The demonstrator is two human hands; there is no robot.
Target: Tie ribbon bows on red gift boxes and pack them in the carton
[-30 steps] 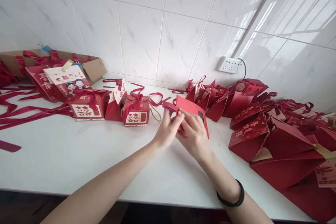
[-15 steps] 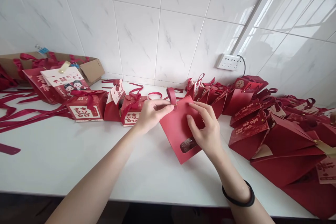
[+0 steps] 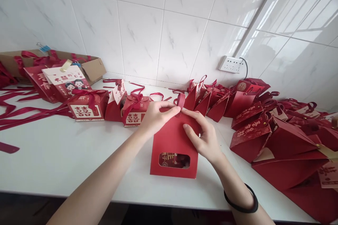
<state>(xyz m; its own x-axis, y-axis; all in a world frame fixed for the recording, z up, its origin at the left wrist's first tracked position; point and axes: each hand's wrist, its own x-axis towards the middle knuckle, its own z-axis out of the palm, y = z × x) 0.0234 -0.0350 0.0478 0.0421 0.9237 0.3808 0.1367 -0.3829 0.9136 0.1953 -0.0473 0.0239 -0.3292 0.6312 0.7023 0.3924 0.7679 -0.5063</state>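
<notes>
A red paper gift bag with a small clear window near its bottom stands upright on the white counter in front of me. My left hand pinches the bag's top edge, just beside its red ribbon loop. My right hand grips the same top edge from the right, thumb pressed on the bag's front face. A black band circles my right wrist.
Several finished red gift bags are heaped along the right side. Two small ribboned red boxes sit left of centre, with loose red ribbons and a cardboard box at far left. A wall socket is behind.
The bag swung from a tilted pose to upright with its window facing me, and moved nearer. Both hands stayed on its top edge by the ribbon loop.
</notes>
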